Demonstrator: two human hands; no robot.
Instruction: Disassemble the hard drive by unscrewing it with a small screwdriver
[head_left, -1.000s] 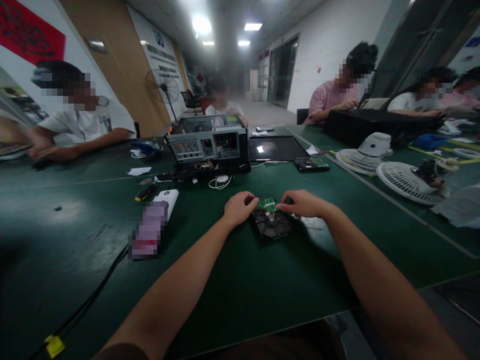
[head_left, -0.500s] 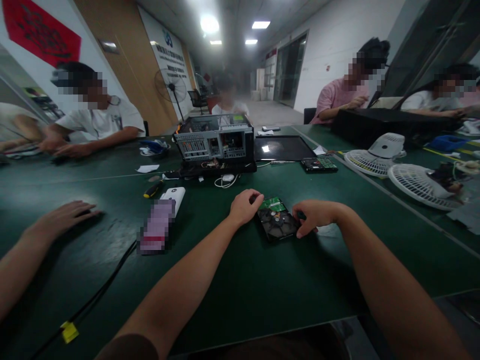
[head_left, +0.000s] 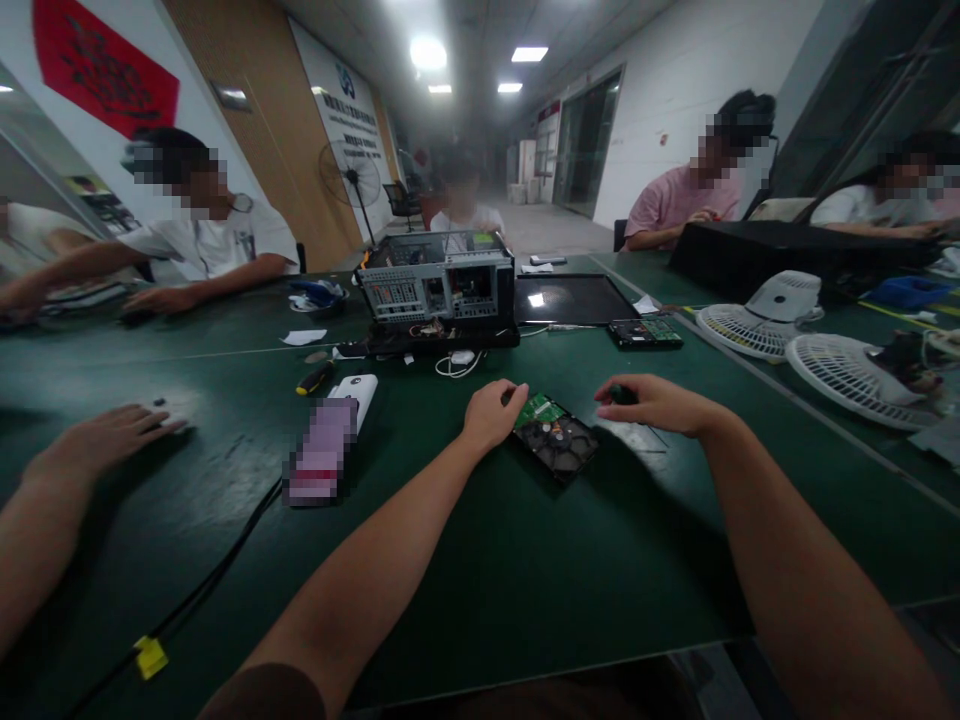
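Note:
A hard drive lies tilted at an angle on the green table, its green circuit board at the far end. My left hand is closed at the drive's upper left corner, thumb and finger against its edge. Up and to the right of the drive, apart from it, my right hand is curled around a dark-handled screwdriver. Most of that tool is hidden by the fingers. Below this hand a pale paper-like patch shows on the table.
An open computer case stands ahead, beside a black panel. Another drive and white fan parts lie to the right. A phone-like device, a yellow-black screwdriver and another person's hand are on the left.
My right hand has lifted away from the drive's right edge, moving up and rightward with the dark-handled tool. The drive has turned slightly under my left hand. The other person's hand shifted left.

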